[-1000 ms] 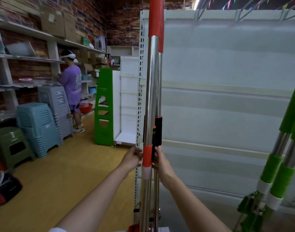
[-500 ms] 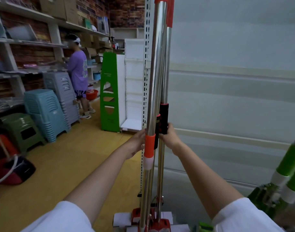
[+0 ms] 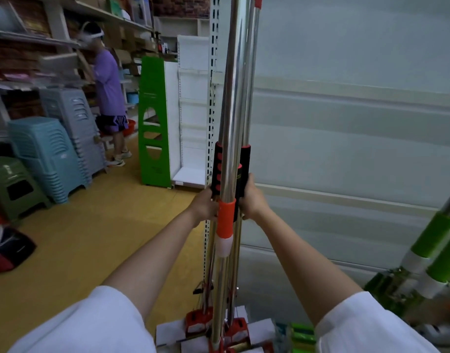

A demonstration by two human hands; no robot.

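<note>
white shelving panel (image 3: 346, 138): fills the right half; yellow floor (image 3: 78, 245): left side, running to the back; stacked plastic stools (image 3: 48, 154): blue, grey and green, along the left wall; green display stand (image 3: 154, 123): just beside a white end rack; person in purple shirt (image 3: 108, 87): standing at the left shelves; mop poles (image 3: 235, 85): chrome bundle, upright, centre, at the panel's left edge, red heads on the floor; green-sleeved mops (image 3: 433, 250): leaning, lower right, well apart; left hand (image 3: 204, 206): wrapped round the left black foam grip (image 3: 217, 171); right hand (image 3: 252, 200): clamped round the right grip; orange collar (image 3: 226, 217): on the front pole, between both hands
</note>
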